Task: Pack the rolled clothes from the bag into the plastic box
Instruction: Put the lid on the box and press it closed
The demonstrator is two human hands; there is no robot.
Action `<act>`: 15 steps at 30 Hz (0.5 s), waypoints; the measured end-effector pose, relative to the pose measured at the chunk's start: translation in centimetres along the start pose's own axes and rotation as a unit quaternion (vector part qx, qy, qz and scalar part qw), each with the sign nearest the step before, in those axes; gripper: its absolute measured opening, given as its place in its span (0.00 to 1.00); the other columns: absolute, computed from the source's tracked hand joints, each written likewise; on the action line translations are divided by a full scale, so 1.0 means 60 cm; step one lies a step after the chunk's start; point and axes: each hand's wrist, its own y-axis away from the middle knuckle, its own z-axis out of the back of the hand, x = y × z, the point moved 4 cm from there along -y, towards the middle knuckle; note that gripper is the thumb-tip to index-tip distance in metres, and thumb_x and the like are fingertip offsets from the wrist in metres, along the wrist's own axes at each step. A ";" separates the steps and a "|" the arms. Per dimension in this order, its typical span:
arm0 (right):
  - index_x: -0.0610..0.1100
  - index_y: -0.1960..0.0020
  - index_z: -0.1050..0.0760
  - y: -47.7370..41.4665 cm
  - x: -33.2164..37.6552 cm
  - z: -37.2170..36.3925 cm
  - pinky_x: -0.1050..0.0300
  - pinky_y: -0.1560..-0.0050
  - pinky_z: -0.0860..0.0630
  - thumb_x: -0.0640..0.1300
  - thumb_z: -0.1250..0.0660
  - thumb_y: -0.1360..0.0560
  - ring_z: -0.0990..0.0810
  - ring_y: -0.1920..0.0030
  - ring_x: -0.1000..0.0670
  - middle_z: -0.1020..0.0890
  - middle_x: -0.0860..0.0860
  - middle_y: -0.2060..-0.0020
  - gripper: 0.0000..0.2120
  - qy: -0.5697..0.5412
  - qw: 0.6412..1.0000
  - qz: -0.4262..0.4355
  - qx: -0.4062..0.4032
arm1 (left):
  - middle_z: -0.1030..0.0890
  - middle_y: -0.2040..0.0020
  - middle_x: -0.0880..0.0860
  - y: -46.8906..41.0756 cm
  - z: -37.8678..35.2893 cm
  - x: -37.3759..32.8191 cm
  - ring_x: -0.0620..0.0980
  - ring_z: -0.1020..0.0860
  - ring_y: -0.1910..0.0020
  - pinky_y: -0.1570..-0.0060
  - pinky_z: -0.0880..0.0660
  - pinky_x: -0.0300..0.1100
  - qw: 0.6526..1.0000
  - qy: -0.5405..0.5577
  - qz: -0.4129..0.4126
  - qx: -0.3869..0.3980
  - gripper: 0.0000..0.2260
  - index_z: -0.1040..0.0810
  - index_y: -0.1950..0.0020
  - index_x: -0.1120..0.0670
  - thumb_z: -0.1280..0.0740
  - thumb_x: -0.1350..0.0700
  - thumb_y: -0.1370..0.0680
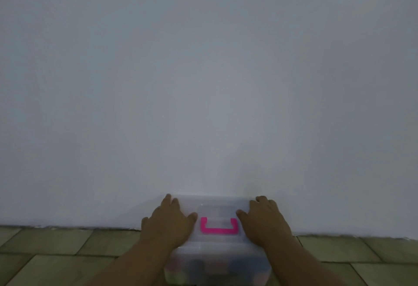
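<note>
Lower centre — left hand (168, 224) and right hand (263, 222) lay flat, fingers straight, on the translucent plastic box (217, 251), flanking its pink handle (219, 231).

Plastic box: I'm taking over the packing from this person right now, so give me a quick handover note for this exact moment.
Left hand: open, lying flat on the left side of the lid.
Right hand: open, flat on the lid's right side.
The plastic box stands on the tiled floor by the white wall, with its pink handle between the hands.
Done: the lid is on. Dark shapes show through the front wall, too blurred to name.
Left: check that the lid is snapped shut. The bag is out of view, so look for leftover clothes.
</note>
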 end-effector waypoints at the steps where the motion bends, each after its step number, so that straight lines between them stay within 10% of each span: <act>1: 0.46 0.37 0.30 -0.001 0.003 0.001 0.50 0.41 0.32 0.57 0.45 0.23 0.33 0.38 0.44 0.31 0.46 0.38 0.21 0.023 1.000 0.017 0.006 | 0.54 0.21 0.49 -0.002 0.001 0.000 0.54 0.42 0.26 0.30 0.42 0.57 1.000 -0.001 -0.002 -0.001 0.38 0.50 0.23 0.52 0.49 0.31 0.26; 9: 0.47 0.32 0.34 0.005 -0.003 0.016 0.45 0.34 0.37 0.53 0.49 0.21 0.35 0.33 0.46 0.33 0.48 0.33 0.21 0.028 0.999 0.004 0.019 | 0.53 0.21 0.50 0.012 0.015 0.011 0.58 0.47 0.25 0.30 0.45 0.62 0.996 0.057 0.062 -0.024 0.39 0.49 0.23 0.48 0.46 0.30 0.28; 15: 0.41 0.31 0.42 0.025 -0.050 0.018 0.48 0.42 0.29 0.57 0.36 0.31 0.27 0.42 0.39 0.29 0.42 0.46 0.35 -0.192 0.942 -0.273 0.035 | 0.29 0.38 0.61 0.025 0.012 0.033 0.61 0.26 0.42 0.45 0.26 0.51 0.928 0.303 0.216 -0.019 0.38 0.43 0.30 0.60 0.32 0.41 0.30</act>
